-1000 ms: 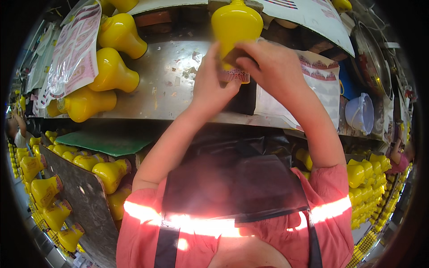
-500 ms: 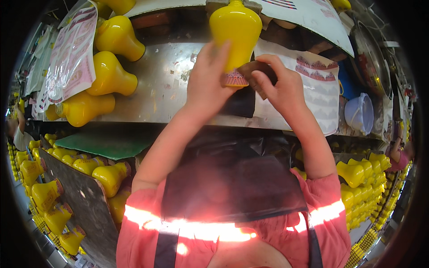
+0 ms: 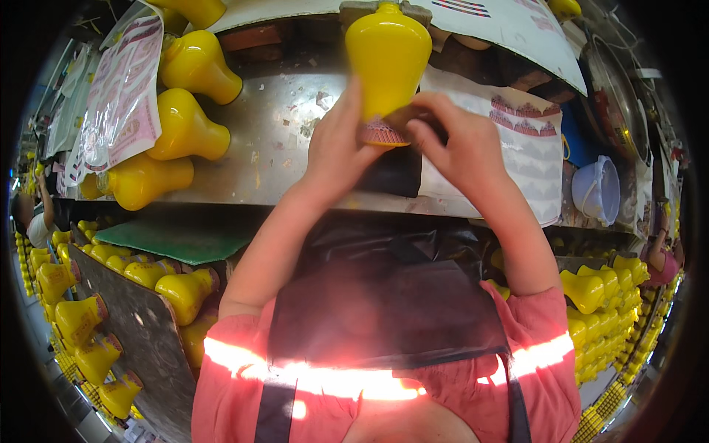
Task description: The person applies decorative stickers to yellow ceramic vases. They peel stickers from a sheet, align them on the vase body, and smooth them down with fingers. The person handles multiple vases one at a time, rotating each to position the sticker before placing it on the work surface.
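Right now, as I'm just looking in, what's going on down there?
A person is working on a glossy yellow, bulbous vase with both bare hands. The left hand holds it near its narrow end, which faces the person and wears a reddish patterned band. The right hand has a blurred, dark brown flat piece at that end. A white sheet with dark red printed shapes lies to the right on the shiny metal worktop.
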`<action>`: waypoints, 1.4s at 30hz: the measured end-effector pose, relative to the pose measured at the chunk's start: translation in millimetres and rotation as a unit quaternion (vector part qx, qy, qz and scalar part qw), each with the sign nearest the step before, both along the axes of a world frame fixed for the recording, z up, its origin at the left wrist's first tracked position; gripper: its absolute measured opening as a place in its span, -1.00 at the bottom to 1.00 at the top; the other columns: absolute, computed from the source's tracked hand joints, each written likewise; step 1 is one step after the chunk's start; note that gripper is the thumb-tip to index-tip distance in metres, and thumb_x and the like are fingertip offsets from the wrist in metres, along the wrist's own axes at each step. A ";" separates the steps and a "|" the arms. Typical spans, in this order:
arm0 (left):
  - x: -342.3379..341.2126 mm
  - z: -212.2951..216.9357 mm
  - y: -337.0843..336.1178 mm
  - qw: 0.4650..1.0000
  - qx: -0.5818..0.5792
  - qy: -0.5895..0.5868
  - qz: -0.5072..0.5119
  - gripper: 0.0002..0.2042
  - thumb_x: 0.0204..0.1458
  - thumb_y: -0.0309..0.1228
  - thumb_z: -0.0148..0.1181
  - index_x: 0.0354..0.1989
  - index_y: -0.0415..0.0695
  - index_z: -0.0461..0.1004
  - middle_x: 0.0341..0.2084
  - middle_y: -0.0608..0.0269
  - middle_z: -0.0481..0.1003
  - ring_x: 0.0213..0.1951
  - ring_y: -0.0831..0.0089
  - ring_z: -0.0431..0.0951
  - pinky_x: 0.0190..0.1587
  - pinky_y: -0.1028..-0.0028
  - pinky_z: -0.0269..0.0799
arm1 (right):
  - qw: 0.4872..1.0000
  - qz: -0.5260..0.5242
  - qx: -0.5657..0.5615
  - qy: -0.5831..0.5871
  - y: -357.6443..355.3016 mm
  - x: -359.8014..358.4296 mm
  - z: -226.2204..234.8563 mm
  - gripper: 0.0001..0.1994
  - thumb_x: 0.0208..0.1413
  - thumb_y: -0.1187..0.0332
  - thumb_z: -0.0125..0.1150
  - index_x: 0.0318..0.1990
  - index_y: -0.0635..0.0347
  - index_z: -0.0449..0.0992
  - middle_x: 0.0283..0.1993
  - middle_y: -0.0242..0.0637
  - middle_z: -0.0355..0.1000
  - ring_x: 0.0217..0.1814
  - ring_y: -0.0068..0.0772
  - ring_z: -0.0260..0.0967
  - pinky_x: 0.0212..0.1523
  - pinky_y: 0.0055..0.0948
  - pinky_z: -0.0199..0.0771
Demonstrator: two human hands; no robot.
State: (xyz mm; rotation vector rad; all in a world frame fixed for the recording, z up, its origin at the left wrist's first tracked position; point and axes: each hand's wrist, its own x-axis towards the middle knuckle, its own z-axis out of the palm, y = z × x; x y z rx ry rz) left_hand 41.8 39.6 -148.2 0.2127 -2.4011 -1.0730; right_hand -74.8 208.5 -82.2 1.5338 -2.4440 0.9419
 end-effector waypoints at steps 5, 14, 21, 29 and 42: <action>-6.6 8.7 12.1 0.988 -0.107 0.082 0.075 -0.04 -0.23 -0.46 0.52 0.46 -0.14 0.15 0.28 -0.20 0.30 0.17 -0.20 0.45 0.16 0.09 0.46 | 0.997 -0.055 0.003 -0.047 -15.4 21.9 3.3 -0.72 0.13 0.29 0.35 -0.03 0.05 0.47 -0.38 -0.14 0.60 -0.39 -0.02 0.59 -0.37 -0.21 0.55; 2.6 -3.3 -1.5 0.996 -0.068 0.049 0.026 -0.04 -0.22 -0.35 0.60 0.44 -0.16 0.24 0.39 -0.13 0.22 0.29 -0.02 0.40 0.23 0.25 0.43 | 0.964 -0.143 -0.085 -0.205 16.3 24.8 -22.2 -0.73 0.20 0.21 0.28 -0.01 0.06 0.49 -0.36 -0.07 0.59 -0.36 0.06 0.58 -0.33 -0.16 0.52; 0.0 3.8 7.3 0.996 -0.078 0.005 0.050 -0.01 -0.19 -0.36 0.59 0.49 -0.14 0.15 0.36 -0.07 0.25 0.30 -0.02 0.39 0.24 0.24 0.43 | 0.988 -0.104 -0.061 -0.096 10.7 20.2 -20.2 -0.75 0.16 0.27 0.35 -0.02 -0.01 0.56 -0.33 -0.10 0.61 -0.35 -0.04 0.60 -0.33 -0.28 0.55; 3.8 -2.1 -4.1 1.000 -0.007 -0.001 -0.015 -0.03 -0.03 -0.32 0.47 0.53 -0.21 0.00 0.34 -0.10 0.26 0.25 0.06 0.43 0.25 0.27 0.40 | 0.997 -0.070 -0.004 0.018 9.8 -4.1 -11.5 -0.74 0.15 0.38 0.38 0.01 -0.04 0.67 -0.30 -0.20 0.58 -0.29 -0.22 0.51 -0.24 -0.39 0.49; 1.8 -1.9 4.8 0.999 0.037 -0.019 0.002 -0.26 0.23 -0.23 0.07 0.51 -0.27 -0.04 0.28 -0.12 0.24 0.24 0.10 0.35 0.30 0.25 0.27 | 0.950 -0.074 0.004 -0.302 -7.8 14.7 -43.0 -0.28 0.16 -0.09 0.24 0.34 0.24 0.39 -0.33 0.00 0.55 -0.34 -0.21 0.50 -0.23 -0.31 0.47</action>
